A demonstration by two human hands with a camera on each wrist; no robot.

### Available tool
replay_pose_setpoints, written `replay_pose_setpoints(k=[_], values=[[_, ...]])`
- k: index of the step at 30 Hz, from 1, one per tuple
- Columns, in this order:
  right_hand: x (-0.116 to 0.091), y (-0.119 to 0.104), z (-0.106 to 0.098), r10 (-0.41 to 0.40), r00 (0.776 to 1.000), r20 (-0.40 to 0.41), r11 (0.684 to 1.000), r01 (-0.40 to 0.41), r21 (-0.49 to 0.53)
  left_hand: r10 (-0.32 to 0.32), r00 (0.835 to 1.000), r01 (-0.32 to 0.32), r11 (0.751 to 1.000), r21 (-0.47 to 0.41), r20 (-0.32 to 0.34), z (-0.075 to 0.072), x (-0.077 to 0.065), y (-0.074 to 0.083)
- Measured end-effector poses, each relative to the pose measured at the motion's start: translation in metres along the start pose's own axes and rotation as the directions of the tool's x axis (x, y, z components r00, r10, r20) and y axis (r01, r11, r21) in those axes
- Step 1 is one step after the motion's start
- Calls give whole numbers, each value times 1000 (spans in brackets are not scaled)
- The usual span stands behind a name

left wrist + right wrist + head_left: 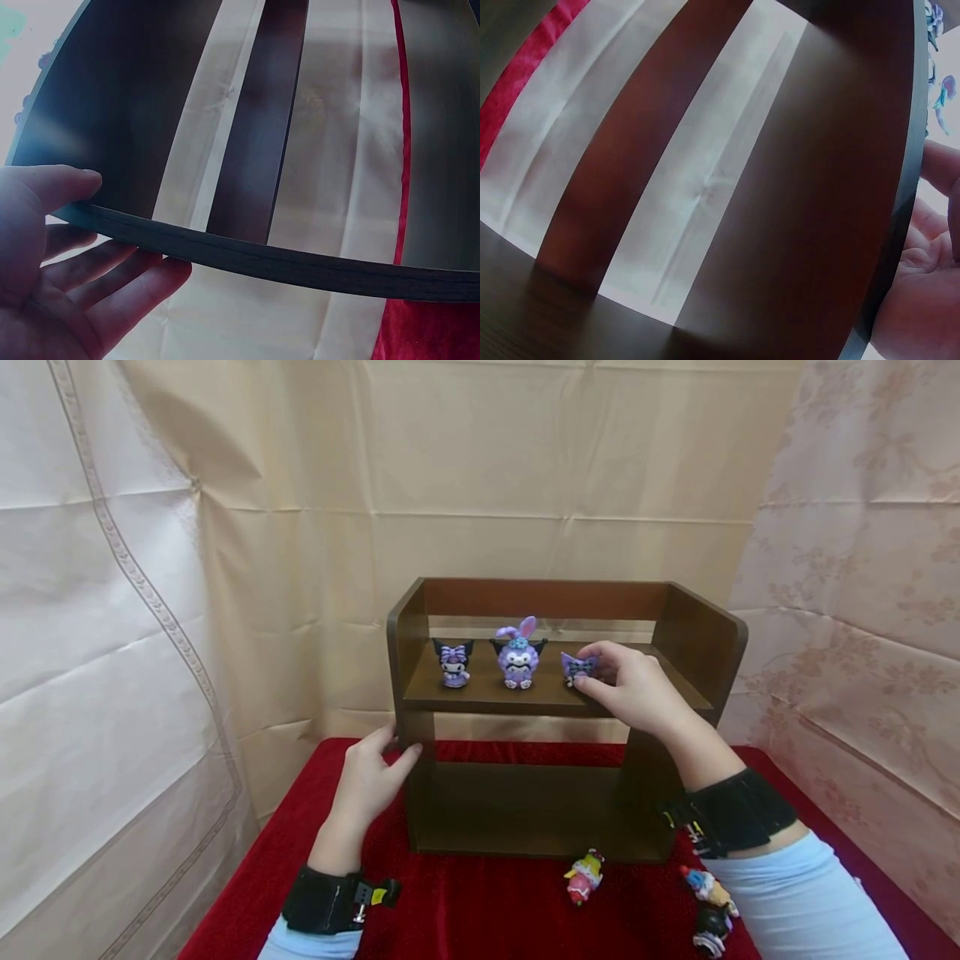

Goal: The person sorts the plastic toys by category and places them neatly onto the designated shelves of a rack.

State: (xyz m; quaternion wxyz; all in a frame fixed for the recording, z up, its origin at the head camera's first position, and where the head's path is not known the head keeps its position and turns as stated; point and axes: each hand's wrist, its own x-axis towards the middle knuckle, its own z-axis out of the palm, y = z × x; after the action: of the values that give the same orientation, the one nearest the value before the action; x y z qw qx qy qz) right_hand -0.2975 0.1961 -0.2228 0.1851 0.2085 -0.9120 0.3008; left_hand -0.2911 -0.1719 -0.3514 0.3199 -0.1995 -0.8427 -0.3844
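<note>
A dark brown two-tier wooden shelf (525,810) stands upright on red cloth. My left hand (367,785) grips its left side panel, thumb on one face and fingers behind, as the left wrist view shows of the panel edge (247,259). On the upper board, my right hand (633,689) pinches a small purple figurine with a dark bow (576,667); fingers cover its right part. Left of it stand a purple bunny-eared figurine (517,660) and a black-eared figurine with a purple bow (453,663). In the right wrist view the shelf board hides the right fingertips.
Before the shelf, a pink and yellow figurine (584,877) lies on the red cloth (480,910). Another figurine with blue, tan and black parts (709,912) lies beside my right sleeve. Beige curtains (555,468) hang behind the shelf, with pale patterned cloth (870,568) at right.
</note>
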Motion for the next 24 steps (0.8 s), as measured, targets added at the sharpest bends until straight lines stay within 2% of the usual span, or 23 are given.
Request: replay_pose_setpoints(k=[15, 24], values=[[-6, -3, -4, 12, 1000, -5, 999, -12, 31, -16, 1000, 16, 1000, -4, 11, -2, -1, -1], [-20, -3, -5, -32, 999, -44, 999, 34, 39, -25, 999, 25, 1000, -2, 27, -3, -1, 1]])
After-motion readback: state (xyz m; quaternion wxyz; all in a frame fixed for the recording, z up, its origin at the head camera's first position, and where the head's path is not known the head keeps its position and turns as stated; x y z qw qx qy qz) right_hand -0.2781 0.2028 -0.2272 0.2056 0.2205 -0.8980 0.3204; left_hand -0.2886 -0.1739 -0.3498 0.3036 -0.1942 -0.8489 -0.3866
